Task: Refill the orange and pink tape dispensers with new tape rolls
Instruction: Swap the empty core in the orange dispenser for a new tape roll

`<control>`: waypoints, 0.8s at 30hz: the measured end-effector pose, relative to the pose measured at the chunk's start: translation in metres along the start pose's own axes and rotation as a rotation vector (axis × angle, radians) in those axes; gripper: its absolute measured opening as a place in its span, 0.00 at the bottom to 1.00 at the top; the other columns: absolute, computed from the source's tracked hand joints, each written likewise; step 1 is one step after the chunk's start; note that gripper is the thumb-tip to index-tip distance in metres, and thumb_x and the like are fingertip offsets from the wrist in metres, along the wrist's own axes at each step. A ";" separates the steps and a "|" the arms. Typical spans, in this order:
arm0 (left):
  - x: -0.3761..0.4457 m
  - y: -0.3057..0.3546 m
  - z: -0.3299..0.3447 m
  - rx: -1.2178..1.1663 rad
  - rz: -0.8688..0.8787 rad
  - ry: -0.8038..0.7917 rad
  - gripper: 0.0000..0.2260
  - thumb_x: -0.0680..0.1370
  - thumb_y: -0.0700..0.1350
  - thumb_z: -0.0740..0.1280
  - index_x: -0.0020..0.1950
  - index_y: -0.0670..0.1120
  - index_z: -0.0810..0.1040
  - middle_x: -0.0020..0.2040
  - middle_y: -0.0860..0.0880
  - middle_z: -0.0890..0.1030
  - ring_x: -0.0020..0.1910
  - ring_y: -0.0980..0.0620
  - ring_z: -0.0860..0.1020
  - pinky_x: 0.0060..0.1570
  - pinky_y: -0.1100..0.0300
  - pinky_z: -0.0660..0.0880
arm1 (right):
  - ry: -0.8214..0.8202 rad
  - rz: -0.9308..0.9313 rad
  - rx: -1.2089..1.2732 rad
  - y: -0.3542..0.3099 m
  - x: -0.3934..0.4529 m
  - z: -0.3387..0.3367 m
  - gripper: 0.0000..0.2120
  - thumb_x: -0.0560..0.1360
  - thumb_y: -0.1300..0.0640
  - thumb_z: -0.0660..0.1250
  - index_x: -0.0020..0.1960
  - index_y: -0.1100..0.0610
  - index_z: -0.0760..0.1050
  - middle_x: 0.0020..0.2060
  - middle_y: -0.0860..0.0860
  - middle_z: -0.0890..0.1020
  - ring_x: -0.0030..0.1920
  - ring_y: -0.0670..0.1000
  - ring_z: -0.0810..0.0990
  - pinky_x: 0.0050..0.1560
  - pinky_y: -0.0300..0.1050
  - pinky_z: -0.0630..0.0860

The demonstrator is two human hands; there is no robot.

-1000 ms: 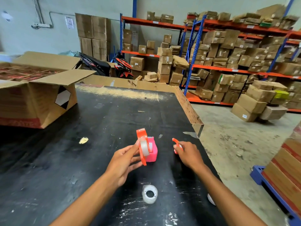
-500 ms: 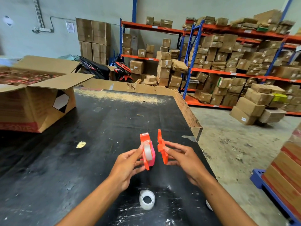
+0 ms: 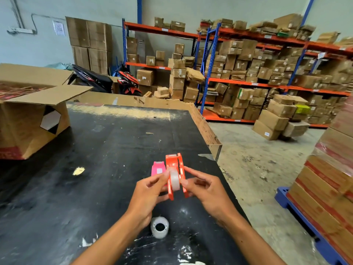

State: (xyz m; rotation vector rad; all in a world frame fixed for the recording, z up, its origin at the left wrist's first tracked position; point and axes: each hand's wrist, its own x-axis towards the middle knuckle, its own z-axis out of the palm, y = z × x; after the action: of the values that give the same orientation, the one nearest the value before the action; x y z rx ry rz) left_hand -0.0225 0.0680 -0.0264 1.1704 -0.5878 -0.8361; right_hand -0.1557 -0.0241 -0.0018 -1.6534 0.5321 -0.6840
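Both hands hold the orange tape dispenser upright above the black table. A clear tape roll sits between its two orange halves, which stand close together. My left hand grips the left half, thumb on the roll. My right hand pinches the right half against it. The pink tape dispenser stands on the table just behind my left fingers. Another white tape roll lies flat on the table below my wrists.
An open cardboard box stands at the table's left. The table's right edge drops to the concrete floor. A blue pallet with stacked boxes is at the right. Shelves of cartons fill the back.
My right hand has brought the loose orange half in from the right and closed it against the half with the roll. Both hands have risen slightly.
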 end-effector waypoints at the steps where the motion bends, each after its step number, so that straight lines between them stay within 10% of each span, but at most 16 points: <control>1: -0.002 0.000 0.002 0.007 0.017 0.005 0.18 0.68 0.56 0.68 0.48 0.44 0.85 0.41 0.47 0.87 0.38 0.56 0.83 0.34 0.65 0.78 | -0.006 -0.009 -0.013 0.001 -0.002 -0.001 0.20 0.71 0.57 0.72 0.63 0.51 0.77 0.34 0.50 0.83 0.35 0.44 0.80 0.42 0.37 0.80; 7: -0.012 -0.001 0.012 -0.026 0.080 0.030 0.20 0.69 0.53 0.68 0.59 0.48 0.81 0.49 0.43 0.86 0.40 0.53 0.83 0.33 0.64 0.77 | -0.032 -0.033 -0.003 0.000 -0.011 -0.003 0.16 0.72 0.52 0.71 0.58 0.44 0.79 0.47 0.60 0.84 0.42 0.47 0.81 0.48 0.44 0.81; 17: -0.015 0.011 0.007 0.093 0.159 -0.100 0.15 0.74 0.53 0.65 0.55 0.48 0.83 0.47 0.45 0.87 0.41 0.53 0.84 0.37 0.62 0.79 | -0.080 -0.123 -0.014 -0.012 -0.016 -0.004 0.12 0.71 0.51 0.70 0.53 0.40 0.81 0.48 0.48 0.87 0.46 0.44 0.83 0.45 0.36 0.80; 24: -0.009 0.016 0.011 0.111 0.247 -0.077 0.17 0.73 0.52 0.65 0.59 0.50 0.81 0.48 0.54 0.87 0.44 0.56 0.84 0.36 0.65 0.79 | -0.006 -0.178 -0.070 -0.024 0.006 -0.006 0.19 0.74 0.50 0.66 0.65 0.45 0.73 0.46 0.48 0.85 0.47 0.42 0.83 0.45 0.38 0.81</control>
State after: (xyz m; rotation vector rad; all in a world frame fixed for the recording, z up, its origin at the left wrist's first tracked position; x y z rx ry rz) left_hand -0.0318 0.0719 -0.0072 1.1419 -0.8324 -0.6459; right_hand -0.1561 -0.0279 0.0237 -1.7828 0.4116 -0.7981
